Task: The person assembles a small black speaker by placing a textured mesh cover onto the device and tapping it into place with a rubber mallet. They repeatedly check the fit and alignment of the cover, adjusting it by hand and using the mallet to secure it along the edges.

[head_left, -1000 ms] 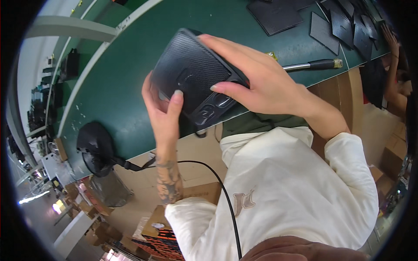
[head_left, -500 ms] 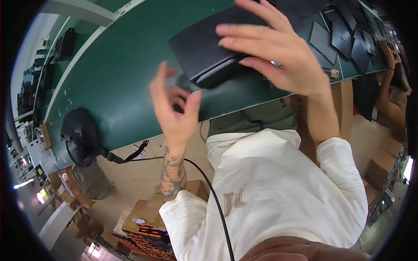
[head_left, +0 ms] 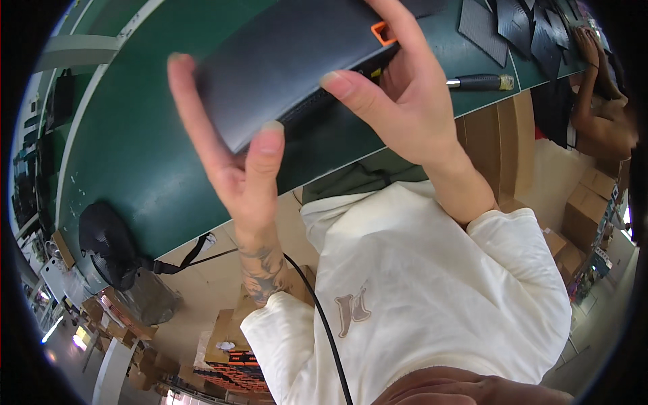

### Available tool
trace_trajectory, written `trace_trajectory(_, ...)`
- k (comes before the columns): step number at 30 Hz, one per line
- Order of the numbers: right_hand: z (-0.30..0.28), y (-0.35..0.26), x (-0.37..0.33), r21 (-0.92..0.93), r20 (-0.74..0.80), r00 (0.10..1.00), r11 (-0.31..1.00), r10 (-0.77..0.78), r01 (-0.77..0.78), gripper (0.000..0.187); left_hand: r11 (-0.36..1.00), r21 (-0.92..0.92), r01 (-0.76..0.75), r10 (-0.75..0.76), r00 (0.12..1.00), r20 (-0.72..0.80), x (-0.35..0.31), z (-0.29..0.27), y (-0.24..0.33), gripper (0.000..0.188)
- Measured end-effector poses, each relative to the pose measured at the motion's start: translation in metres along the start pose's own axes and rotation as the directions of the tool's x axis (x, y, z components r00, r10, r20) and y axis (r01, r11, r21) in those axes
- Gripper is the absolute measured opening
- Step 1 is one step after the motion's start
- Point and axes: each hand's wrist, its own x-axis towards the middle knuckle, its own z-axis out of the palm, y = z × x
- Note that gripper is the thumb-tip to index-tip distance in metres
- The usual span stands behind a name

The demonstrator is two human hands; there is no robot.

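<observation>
A long black casing [head_left: 280,64] with a smooth, slightly curved face is held between both hands, tilted above the green workbench. My left hand [head_left: 233,155] grips its left end, thumb on the near edge and index finger stretched along the end. On the right, my right hand [head_left: 405,101] clasps the other end, its thumb lying along the near edge. An orange piece [head_left: 383,34] shows at the right end by my right fingers, and a small yellow spot peeks out near my palm. The far side of the casing is out of sight.
A screwdriver [head_left: 480,82] with a dark handle lies right of my right hand. Several flat black panels [head_left: 482,30] spread at the far right, near another person's hands [head_left: 588,47]. A black bag [head_left: 108,243] sits at the bench's left end. A black cable [head_left: 317,304] crosses my shirt.
My left hand has moved from beside the casing to gripping its left end. The casing has turned and come closer, and my right hand has shifted to its right end, exposing an orange piece.
</observation>
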Motion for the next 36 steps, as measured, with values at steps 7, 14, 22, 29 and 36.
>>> trace_trajectory(7,0.0,-0.002,-0.011,-0.094,0.067,0.998,0.996,-0.005,0.011,0.079,0.998,0.069,-0.011,0.011,1.0,-0.001,-0.001,0.002,0.006,0.092)
trace_trajectory(14,0.001,0.005,-0.019,-0.185,0.059,0.998,0.982,-0.018,0.029,0.076,0.999,0.035,-0.008,0.01,0.999,-0.048,0.003,-0.002,0.002,0.094)
trace_trajectory(22,-0.036,-0.009,0.028,-0.489,0.272,0.958,0.846,-0.086,0.214,0.073,0.884,0.4,-0.24,0.223,0.971,0.09,0.016,-0.028,-0.009,0.084)
trace_trajectory(29,-0.01,-0.032,0.053,-0.395,0.273,0.962,0.908,-0.026,0.137,0.056,0.906,0.372,-0.204,0.221,0.975,-0.004,0.026,-0.03,-0.001,0.065)
trace_trajectory(36,-0.004,-0.026,0.063,-0.571,0.265,0.964,0.811,0.034,0.129,0.051,0.902,0.375,0.213,-0.217,0.976,-0.032,0.043,-0.075,0.031,0.051)
